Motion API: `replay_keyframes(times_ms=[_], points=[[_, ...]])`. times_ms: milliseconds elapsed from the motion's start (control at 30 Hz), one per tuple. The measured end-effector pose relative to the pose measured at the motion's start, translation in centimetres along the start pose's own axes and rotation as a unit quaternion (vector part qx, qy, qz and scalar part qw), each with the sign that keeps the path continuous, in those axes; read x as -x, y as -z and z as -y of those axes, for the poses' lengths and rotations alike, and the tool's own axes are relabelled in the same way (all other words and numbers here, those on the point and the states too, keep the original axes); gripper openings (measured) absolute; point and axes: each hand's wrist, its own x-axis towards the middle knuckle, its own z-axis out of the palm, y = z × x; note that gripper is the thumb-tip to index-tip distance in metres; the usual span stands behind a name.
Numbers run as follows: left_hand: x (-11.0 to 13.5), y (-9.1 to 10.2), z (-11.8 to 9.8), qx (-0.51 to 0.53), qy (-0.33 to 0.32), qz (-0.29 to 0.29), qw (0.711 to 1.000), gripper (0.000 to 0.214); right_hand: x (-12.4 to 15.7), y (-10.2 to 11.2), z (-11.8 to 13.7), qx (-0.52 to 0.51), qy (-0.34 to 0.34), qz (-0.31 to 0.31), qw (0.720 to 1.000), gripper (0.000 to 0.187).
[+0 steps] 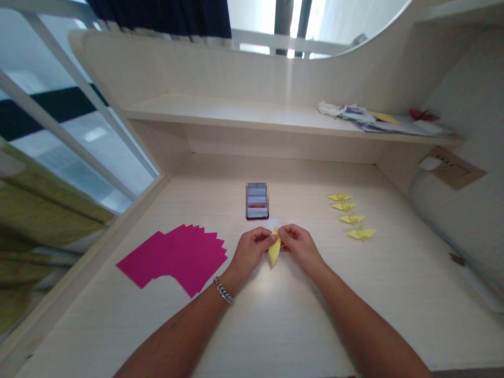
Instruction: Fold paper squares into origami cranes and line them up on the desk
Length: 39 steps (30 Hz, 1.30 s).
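Between my two hands is a narrow piece of folded yellow paper [274, 253], its pointed lower end hanging toward me. My left hand [252, 249] is closed on its left side, thumb pressed on the paper. Thumb and fingers of my right hand [298, 245] pinch it at the upper right edge. Part of the paper is hidden behind the fingertips. To the right, several yellow paper cranes [352, 219] stand in a column on the desk. A fan of magenta paper sheets [185, 254] lies left of my left hand.
A phone [257, 201] with a blurred screen lies on the desk [268, 336] just beyond my hands. Behind it runs a shelf [236, 111] holding papers [366, 118] at its right. A charger [430, 163] sits in the wall socket, its cable trailing down the right side.
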Motion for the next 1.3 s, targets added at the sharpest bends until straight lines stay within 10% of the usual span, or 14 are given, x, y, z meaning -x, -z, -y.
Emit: replay_keyframes(times_ms=[333,900,1133,1300], points=[[-0.3,0.3,-0.2,0.005,0.000,0.004,1.000,0.020,0.3,0.4,-0.1,0.152,0.050,0.068,0.985,0.026],[-0.3,0.6,-0.3,0.011,-0.025,-0.093,0.995,0.022,0.6,-0.4,0.4,0.033,-0.013,0.072,0.997,0.023],[-0.1,0.4,-0.5,-0.011,0.020,-0.006,1.000,0.027,-0.2,1.1,0.4,0.036,0.087,-0.074,0.993,0.029],[0.2,0.1,-0.8,-0.075,0.022,0.054,0.995,0.015,0.3,1.0,0.7,0.112,0.131,-0.057,0.983,0.025]])
